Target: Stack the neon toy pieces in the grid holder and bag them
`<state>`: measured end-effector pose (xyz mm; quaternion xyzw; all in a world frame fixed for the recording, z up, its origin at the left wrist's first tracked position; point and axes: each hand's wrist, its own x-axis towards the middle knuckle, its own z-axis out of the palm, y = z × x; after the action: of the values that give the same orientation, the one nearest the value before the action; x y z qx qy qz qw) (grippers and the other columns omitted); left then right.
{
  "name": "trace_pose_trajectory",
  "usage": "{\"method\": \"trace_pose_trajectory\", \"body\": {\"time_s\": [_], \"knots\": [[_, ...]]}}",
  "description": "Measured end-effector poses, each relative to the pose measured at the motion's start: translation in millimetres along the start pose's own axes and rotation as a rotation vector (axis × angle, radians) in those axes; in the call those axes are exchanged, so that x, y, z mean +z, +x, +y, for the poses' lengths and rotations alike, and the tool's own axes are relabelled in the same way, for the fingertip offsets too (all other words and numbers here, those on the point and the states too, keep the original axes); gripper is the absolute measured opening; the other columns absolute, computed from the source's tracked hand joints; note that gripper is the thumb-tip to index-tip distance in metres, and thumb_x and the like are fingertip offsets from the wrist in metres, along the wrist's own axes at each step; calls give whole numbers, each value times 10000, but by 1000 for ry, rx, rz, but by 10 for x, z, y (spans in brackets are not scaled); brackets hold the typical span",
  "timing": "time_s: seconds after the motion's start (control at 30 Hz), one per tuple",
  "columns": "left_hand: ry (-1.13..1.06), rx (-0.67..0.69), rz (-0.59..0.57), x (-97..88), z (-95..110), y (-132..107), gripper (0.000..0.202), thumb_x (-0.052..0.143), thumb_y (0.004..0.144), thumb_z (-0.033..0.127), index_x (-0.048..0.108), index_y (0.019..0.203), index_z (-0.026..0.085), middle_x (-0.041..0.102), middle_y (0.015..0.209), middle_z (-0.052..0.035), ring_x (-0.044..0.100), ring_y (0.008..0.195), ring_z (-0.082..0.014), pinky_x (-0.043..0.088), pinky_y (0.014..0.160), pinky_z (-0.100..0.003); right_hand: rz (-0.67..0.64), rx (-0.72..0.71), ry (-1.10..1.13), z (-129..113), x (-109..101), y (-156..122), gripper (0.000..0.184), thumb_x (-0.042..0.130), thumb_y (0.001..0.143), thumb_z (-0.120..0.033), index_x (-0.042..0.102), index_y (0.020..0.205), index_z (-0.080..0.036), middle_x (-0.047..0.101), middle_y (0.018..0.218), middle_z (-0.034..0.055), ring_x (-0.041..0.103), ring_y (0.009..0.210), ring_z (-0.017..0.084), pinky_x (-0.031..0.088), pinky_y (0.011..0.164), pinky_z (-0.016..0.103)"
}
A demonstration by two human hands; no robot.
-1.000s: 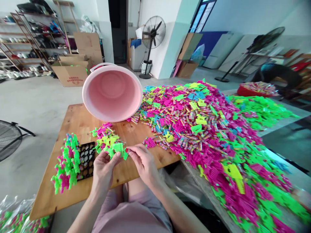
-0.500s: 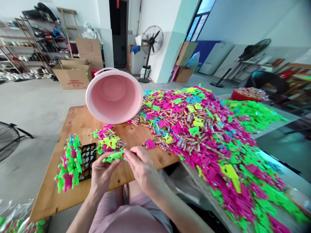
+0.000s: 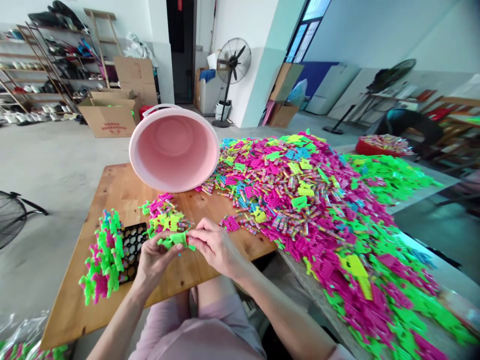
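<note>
A green plastic toy piece lies between my two hands above the front of the wooden board. My left hand is closed around its left end, thumb on the near side. The fingers of my right hand pinch its right end, where a bit of red shows; the exact part there is mostly covered. Left of my hands is a black tray with rows of holes. Green and pink toy figures stand upright over its left side. Just beyond my left hand lies a small heap of yellow, pink and green pieces.
A pink tub rests tipped on its side at the board's back, opening toward me. A large pile of colourful plastic pieces spreads across the right. The wooden board's edge is close to my lap. A standing fan is farther back.
My right hand has turned slightly, its fingers still at the toy's right end, and more of the green piece shows now. The whole view has shifted a little.
</note>
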<state>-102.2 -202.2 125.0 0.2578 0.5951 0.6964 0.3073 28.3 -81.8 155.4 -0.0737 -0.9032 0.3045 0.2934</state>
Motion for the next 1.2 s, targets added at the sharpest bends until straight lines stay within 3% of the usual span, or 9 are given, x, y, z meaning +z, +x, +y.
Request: {"method": "trace_pose_trajectory", "body": {"time_s": [0.13, 0.27, 0.37, 0.53, 0.6, 0.73, 0.93, 1.07, 1.2], "knots": [[-189, -118, 85, 88, -89, 32, 443, 908, 450, 216, 711, 845, 176, 720, 700, 23, 647, 607, -121, 564, 611, -227, -10, 112, -39, 152, 129, 18, 204, 503, 969, -233, 692, 928, -168, 572, 852, 38, 586, 753, 136, 478, 694, 237], [-384, -247, 115, 130, -59, -7, 448, 903, 494, 242, 689, 882, 179, 727, 804, 17, 674, 726, -130, 589, 683, -250, 16, 177, 204, 212, 221, 14, 185, 522, 963, -251, 692, 987, -182, 647, 901, 49, 639, 841, 154, 496, 768, 252], [-405, -308, 109, 120, -23, -66, 423, 902, 509, 244, 678, 859, 164, 723, 819, 6, 672, 725, -123, 588, 678, -241, 65, 194, 318, 203, 202, -21, 177, 511, 967, -260, 668, 1003, -187, 666, 950, 53, 644, 902, 165, 498, 817, 267], [-220, -272, 96, 92, -42, -172, 416, 877, 570, 333, 637, 861, 157, 712, 777, 0, 648, 652, -121, 583, 609, -251, 14, 208, 144, 100, 48, -106, 236, 358, 1012, -265, 549, 1128, -191, 628, 1019, 84, 618, 955, 195, 504, 834, 326], [-117, -217, 69, 82, -41, -205, 410, 850, 607, 384, 623, 863, 159, 695, 719, 8, 624, 597, -114, 565, 574, -241, -82, 180, 30, 39, -11, -124, 281, 455, 979, -350, 486, 1201, -181, 600, 1073, 108, 606, 1004, 232, 511, 847, 372], [46, -88, -1, 69, 12, -251, 323, 803, 674, 378, 621, 816, 151, 628, 610, 35, 541, 526, -70, 473, 523, -166, -219, 138, -164, -35, -31, -134, 696, 737, 738, -537, 405, 1227, -169, 566, 1110, 138, 608, 1033, 313, 535, 784, 436], [118, -79, -36, 56, 101, -301, 299, 785, 678, 350, 615, 819, 148, 579, 588, 46, 471, 517, -62, 385, 483, -158, -220, 71, -219, -16, 46, -147, 487, 688, 804, -483, 427, 1079, -177, 595, 963, 90, 649, 896, 269, 527, 702, 373], [181, -90, -56, 19, 122, -313, 296, 776, 680, 356, 615, 806, 142, 566, 580, 46, 464, 514, -65, 368, 479, -164, -187, 84, -265, -22, 67, -154, 524, 695, 771, -522, 428, 1056, -172, 586, 950, 91, 652, 863, 274, 517, 646, 358], [245, -68, -69, -7, 128, -316, 276, 752, 706, 368, 626, 799, 141, 564, 594, 42, 474, 532, -70, 372, 498, -171, -235, 86, -338, -43, 74, -149, 508, 663, 782, -546, 429, 1041, -177, 578, 965, 93, 646, 860, 272, 502, 595, 338]]}}
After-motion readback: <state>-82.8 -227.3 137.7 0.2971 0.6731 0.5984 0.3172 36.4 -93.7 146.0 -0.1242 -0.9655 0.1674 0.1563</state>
